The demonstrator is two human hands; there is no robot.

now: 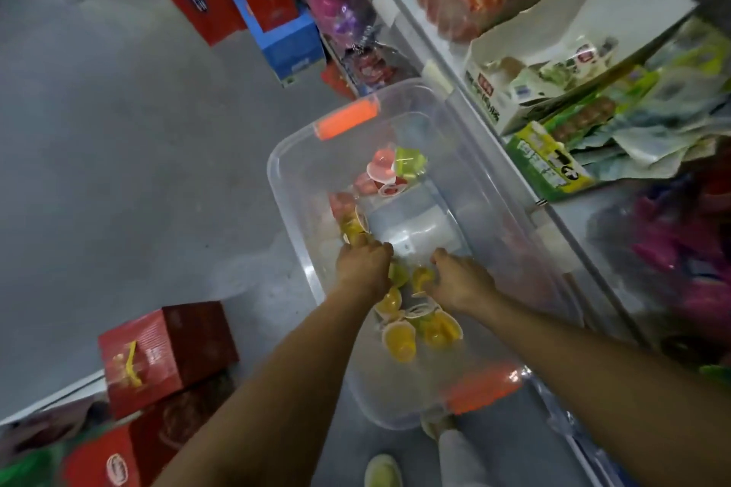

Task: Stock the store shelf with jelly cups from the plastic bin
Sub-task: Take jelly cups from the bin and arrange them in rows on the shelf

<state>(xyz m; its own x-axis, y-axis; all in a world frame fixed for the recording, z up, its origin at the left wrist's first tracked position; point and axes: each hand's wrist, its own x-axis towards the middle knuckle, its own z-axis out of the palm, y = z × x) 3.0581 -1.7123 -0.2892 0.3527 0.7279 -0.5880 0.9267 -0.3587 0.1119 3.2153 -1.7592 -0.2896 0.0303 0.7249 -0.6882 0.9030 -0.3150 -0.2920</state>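
A clear plastic bin [292,154] with orange handles stands on the floor beside the store shelf [431,63]. Inside lie several jelly cups: yellow ones [403,344] near me, red and green ones [391,170] at the far end. Both my hands reach down into the bin. My left hand [364,265] has its fingers curled around yellow jelly cups [354,229]. My right hand [461,281] is curled over yellow cups [421,277] in the middle of the bin; its fingertips are hidden. The frame is blurred.
The shelf on the right holds a white carton [553,51], green packets [553,166] and bags of snacks. Red gift boxes [166,352] stand at lower left, red and blue boxes [253,0] at the top. Grey floor lies to the left. My shoe [381,470] is by the bin.
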